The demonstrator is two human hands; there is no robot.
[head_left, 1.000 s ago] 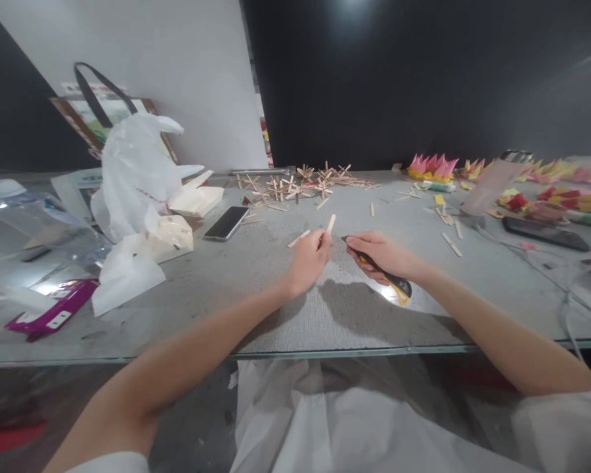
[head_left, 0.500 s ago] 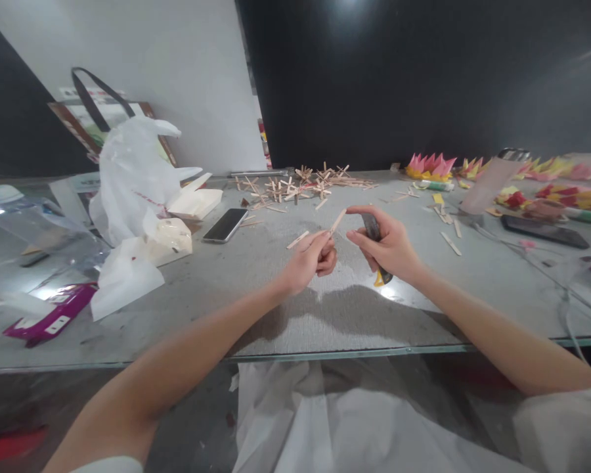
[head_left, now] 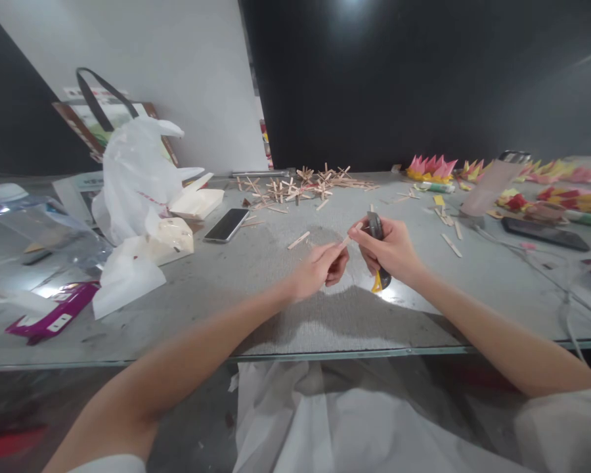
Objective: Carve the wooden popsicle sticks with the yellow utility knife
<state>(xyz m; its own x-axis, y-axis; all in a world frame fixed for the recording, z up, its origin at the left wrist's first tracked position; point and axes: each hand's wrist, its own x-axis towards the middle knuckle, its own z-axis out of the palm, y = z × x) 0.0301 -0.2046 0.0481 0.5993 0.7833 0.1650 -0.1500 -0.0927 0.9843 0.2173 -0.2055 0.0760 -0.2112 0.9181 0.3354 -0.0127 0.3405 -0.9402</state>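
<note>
Near the middle of the grey table, my left hand (head_left: pixel 320 268) is closed on a thin wooden stick (head_left: pixel 346 240). My right hand (head_left: pixel 387 246) is wrapped round a dark utility knife (head_left: pixel 375 225) with a yellow end that points down, while its thumb and forefinger touch the stick's upper end. A loose wooden stick (head_left: pixel 299 240) lies just beyond my left hand. Further back is a heap of wooden sticks (head_left: pixel 300 187), some joined in crosses. A few more sticks (head_left: pixel 452 245) lie to the right of my right hand.
On the left are a phone (head_left: pixel 226 225), a white plastic bag (head_left: pixel 132 177), a clear bottle (head_left: pixel 44 223) and a purple packet (head_left: pixel 54 315). On the right stand a tumbler (head_left: pixel 495 184), pink and yellow paper flowers (head_left: pixel 431 168), a dark phone (head_left: pixel 544 233) and cables (head_left: pixel 536 263).
My left hand has moved right and slightly down with the stick. The thumb and forefinger of my right hand, apart before, have closed at the stick's upper end.
</note>
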